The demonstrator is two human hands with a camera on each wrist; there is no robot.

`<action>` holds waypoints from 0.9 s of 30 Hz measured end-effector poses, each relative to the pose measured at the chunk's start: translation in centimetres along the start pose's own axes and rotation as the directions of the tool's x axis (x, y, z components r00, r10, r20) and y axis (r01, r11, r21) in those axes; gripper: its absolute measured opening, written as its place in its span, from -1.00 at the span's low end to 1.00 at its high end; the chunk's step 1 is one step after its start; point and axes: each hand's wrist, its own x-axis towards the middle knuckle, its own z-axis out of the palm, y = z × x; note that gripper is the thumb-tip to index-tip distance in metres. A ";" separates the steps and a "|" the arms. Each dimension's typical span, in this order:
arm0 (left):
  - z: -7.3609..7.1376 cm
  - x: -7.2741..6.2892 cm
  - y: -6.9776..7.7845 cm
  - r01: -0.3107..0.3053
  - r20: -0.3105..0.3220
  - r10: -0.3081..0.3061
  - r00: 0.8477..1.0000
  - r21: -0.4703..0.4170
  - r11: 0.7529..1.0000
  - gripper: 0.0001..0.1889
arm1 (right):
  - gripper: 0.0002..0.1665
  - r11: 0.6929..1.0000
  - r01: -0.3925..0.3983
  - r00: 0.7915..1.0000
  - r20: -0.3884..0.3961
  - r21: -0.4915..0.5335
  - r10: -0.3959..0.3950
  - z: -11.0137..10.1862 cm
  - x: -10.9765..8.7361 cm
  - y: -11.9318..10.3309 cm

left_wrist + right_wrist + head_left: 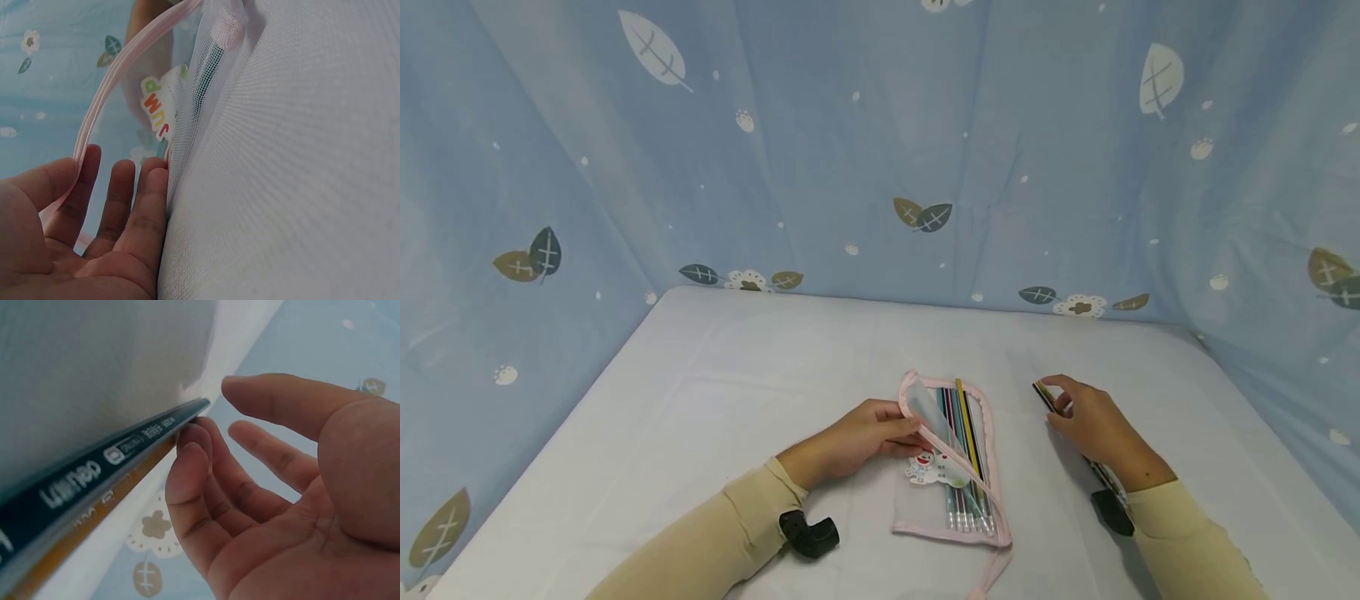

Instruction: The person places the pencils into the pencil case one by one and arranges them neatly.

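Observation:
A clear zip pouch (917, 504) with pink edging lies on the table, several pencils (967, 433) inside it. My left hand (868, 437) pinches the pouch's pink rim between thumb and index finger, lifting the transparent top flap. On the right, my right hand (1090, 421) is over loose pencils (1105, 479) on the table. In the right wrist view a dark green pencil (87, 478) and a yellow pencil (81, 534) lie side by side. Bent fingertips (190, 469) touch them, while the thumb stands apart from them.
The white table (760, 358) meets a blue leaf-patterned curtain (850, 150) at the back and sides. A pink strap (992, 575) trails from the pouch's lower corner toward me. Each wrist wears a black mount, the left mount (808, 533) showing plainly.

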 end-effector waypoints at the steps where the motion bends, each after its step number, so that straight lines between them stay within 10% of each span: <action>1: 0.0 0.0 0.0 -0.003 -0.001 0.003 1.000 0.001 1.000 -0.66 | -0.33 1.000 0.004 1.000 0.004 -0.001 -0.004 0.0 0.0 0.0; 27: 0.2 -0.2 0.2 0.004 0.001 -0.004 1.000 -0.003 1.000 -0.65 | -0.33 0.999 0.052 0.999 0.007 0.008 -0.052 0.4 -0.4 -0.1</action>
